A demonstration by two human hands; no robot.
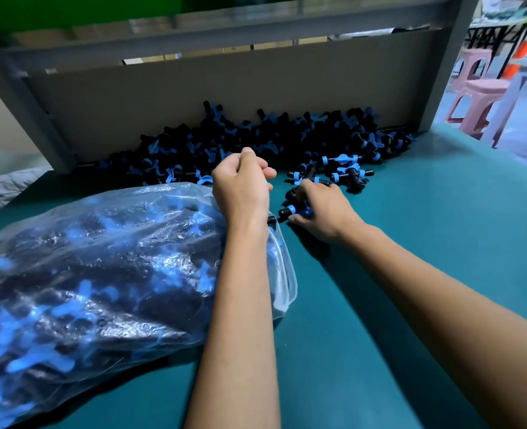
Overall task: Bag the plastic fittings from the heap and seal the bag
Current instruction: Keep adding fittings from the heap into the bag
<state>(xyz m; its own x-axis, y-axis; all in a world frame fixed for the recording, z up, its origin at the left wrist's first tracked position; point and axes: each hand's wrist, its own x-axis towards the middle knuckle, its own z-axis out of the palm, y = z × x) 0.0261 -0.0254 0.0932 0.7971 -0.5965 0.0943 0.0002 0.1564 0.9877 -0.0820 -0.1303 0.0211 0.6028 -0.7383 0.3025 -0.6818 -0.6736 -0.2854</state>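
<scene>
Already plenty of fittings (107,274) inside bag (284,274).

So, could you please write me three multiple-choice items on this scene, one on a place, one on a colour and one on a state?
1. Where does the heap of black and blue plastic fittings lie?
A. against the grey back panel
B. on the pink plastic stool
C. inside a cardboard box

2. What colour is the table surface?
A. red
B. teal green
C. white

3. What state is the clear plastic bag in?
A. empty and flat
B. knotted shut
C. bulging with fittings, mouth unsealed

Answers:
1 A, the heap is banked along the grey back panel.
2 B, teal shows all around the arms.
3 C, fittings fill the bag and its open edge gapes beside the left hand, while the right hand has its grip on loose fittings.
</scene>
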